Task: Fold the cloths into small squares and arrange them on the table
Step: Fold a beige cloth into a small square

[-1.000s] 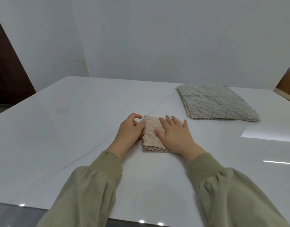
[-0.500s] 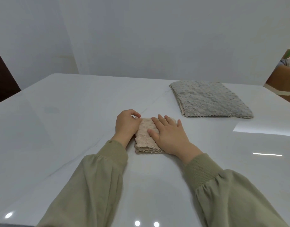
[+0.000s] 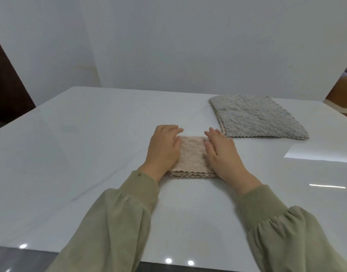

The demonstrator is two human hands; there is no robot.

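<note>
- The beige cloth (image 3: 192,156) lies folded into a small square on the white bench (image 3: 86,146), with its stacked scalloped edges facing me.
- My left hand (image 3: 164,148) rests on the cloth's left edge. Its fingers are loosely bent and grip nothing.
- My right hand (image 3: 221,152) lies flat along the right edge, with its fingers straight and close together.
- The middle of the cloth shows bare between my two hands.
- A larger grey cloth (image 3: 257,116) lies folded flat further back on my right, close to my right fingertips and apart from the beige cloth.
- My green sleeves (image 3: 113,222) reach in from the near edge of the bench.
</note>
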